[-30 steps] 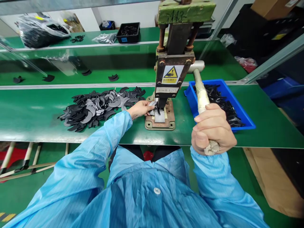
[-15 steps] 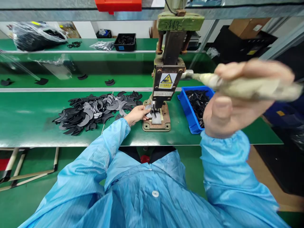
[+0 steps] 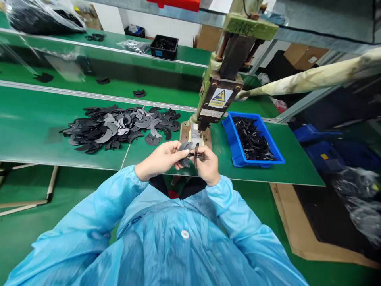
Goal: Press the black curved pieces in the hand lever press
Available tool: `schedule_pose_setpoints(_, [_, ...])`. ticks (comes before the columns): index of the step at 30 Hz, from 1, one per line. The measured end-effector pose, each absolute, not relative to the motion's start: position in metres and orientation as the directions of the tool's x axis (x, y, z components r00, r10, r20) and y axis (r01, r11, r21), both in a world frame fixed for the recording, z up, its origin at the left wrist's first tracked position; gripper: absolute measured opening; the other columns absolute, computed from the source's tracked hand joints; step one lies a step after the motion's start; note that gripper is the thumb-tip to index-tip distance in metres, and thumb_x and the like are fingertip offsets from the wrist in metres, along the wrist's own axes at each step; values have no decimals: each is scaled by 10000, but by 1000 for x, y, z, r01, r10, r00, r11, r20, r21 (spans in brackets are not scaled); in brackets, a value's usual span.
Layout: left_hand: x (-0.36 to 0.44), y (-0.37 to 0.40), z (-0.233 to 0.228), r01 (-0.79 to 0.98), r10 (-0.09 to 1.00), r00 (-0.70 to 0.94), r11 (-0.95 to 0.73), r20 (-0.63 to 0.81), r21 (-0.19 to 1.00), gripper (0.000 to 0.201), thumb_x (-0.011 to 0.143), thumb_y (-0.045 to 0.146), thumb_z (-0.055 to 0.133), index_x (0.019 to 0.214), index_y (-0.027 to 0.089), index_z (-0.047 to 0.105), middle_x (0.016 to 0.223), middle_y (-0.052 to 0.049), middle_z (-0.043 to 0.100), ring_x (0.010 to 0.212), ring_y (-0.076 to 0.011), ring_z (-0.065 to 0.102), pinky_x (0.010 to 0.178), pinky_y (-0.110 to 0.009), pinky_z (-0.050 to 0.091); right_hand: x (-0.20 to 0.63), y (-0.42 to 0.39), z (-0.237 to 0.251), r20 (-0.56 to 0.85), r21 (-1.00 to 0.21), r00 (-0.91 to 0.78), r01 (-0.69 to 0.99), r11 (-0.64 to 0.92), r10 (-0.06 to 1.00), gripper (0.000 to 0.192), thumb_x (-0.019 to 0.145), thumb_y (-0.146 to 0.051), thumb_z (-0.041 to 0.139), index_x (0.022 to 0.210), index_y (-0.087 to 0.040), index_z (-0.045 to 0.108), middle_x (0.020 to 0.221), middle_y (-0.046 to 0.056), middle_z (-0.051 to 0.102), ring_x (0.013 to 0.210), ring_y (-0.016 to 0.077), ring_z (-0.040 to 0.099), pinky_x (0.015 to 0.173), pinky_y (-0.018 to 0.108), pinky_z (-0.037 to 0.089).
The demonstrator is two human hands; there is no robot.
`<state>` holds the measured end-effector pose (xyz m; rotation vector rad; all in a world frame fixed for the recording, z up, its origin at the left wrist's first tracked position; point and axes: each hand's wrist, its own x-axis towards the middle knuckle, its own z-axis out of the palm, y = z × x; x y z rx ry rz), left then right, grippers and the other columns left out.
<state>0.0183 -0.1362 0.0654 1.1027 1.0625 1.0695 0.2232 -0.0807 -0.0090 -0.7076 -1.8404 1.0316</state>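
— Green bench (image 3: 44,131) runs across in front of you, with the hand press (image 3: 220,95) at its middle and its wrapped lever (image 3: 312,77) up and free of any hand. Where do you stand?

— Both of your hands are off the press, close to your chest. Your left hand (image 3: 160,161) pinches a dark crescent-shaped piece (image 3: 185,147) in closed fingers; your right hand (image 3: 208,165) grips a thin dark strip (image 3: 195,154) standing upright against it. The two parts touch between your fingertips.

— How much is through?

— Judging by the layout, plenty remains: a large heap of crescent pieces (image 3: 119,127) lies left of the press, while the blue bin (image 3: 238,151) on its right holds a fair layer of dark strips (image 3: 253,139). Your press bed (image 3: 195,137) looks bare.
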Motion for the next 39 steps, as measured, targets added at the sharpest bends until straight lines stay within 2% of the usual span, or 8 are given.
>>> schedule_pose_setpoints(4, [21,-141,69,-122,978,165,148,-127,981,519,830,578,903,821,174,578,652,7,675,520,-100,643,508,-197,530,218,-90,-14,448,-858,-378,73,509,810,414,1018,-494,664,1279,-173,672,1258,79,719,1094,173,711,965,397,652])
schedule_pose_setpoints(10, [17,-134,68,-137,929,287,283,-235,949,529,796,562,928,786,185,557,574,12,640,483,-116,632,453,-189,483,220,-96,-11,496,-827,-338,98,554,800,238,1009,-457,656,1008,-222,691,978,36,733,915,160,694,880,358,601])
schedule_pose_setpoints(19, [7,-126,62,-2,957,211,206,-201,978,529,840,634,864,821,192,575,641,11,634,530,-119,610,517,-239,505,222,-93,6,527,-705,-423,266,657,737,169,1043,-367,593,1112,-244,685,983,40,763,903,176,708,888,348,574])
schedule_pose_setpoints(21, [4,-128,60,109,986,106,120,-132,987,462,895,609,815,895,196,607,733,-5,660,596,-133,618,569,-270,528,225,-89,9,534,-655,-471,295,696,702,167,1042,-362,594,1088,-236,693,982,52,764,922,187,700,902,355,565])
schedule_pose_setpoints(24, [4,-134,56,395,975,-92,-152,203,906,329,939,511,791,979,214,653,916,-36,669,808,-173,635,729,-322,553,230,-83,10,538,-589,-511,341,733,670,183,1050,-364,575,1049,-220,690,963,70,748,917,198,675,886,369,545])
schedule_pose_setpoints(27, [8,-136,50,580,921,29,-332,389,744,258,968,443,768,892,224,654,923,-37,623,906,-196,597,836,-352,521,232,-82,9,535,-537,-551,363,761,640,202,1056,-368,561,1011,-216,685,927,70,728,872,195,646,830,364,525])
schedule_pose_setpoints(33, [16,-129,30,346,989,-86,-87,124,934,384,877,485,853,1025,221,616,946,-10,611,814,-154,583,718,-298,507,238,-87,9,526,-501,-614,334,798,588,189,1054,-351,565,1049,-221,702,987,83,761,922,195,689,865,370,565])
schedule_pose_setpoints(39, [7,-127,25,18,956,213,200,-200,980,519,872,656,821,930,163,672,791,6,621,609,-96,568,546,-233,503,252,-83,-1,515,-558,-579,334,759,633,226,1026,-347,626,1216,-254,704,1118,80,796,1043,214,750,935,396,628])
